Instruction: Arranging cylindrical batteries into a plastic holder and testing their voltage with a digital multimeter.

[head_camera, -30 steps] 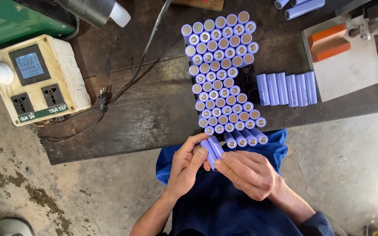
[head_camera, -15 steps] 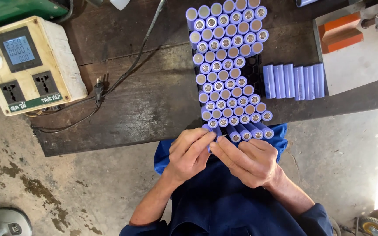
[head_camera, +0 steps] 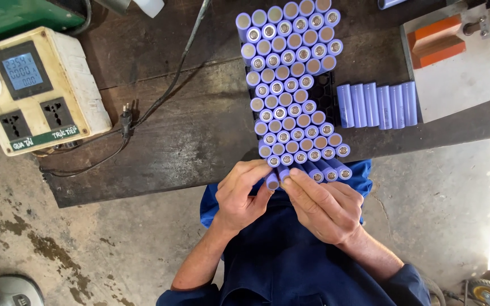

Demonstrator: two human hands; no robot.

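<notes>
1. My left hand (head_camera: 244,195) and right hand (head_camera: 320,205) meet at the table's near edge, fingers of both pinched around one lilac cell (head_camera: 272,181) at the pack's nearest row, so I can steady it from both sides.
2. The battery pack (head_camera: 293,85) runs away from me: upright lilac cells packed tight in a black holder, ends up where I can see them.
3. Right of it, six loose cells (head_camera: 376,105) lie side by side, within reach.
4. Far right sits a grey plate with an orange block (head_camera: 433,42).
5. Far left, a cream socket box (head_camera: 35,88) has a small blue display, two outlets and a green strip label along its lower edge.
</notes>
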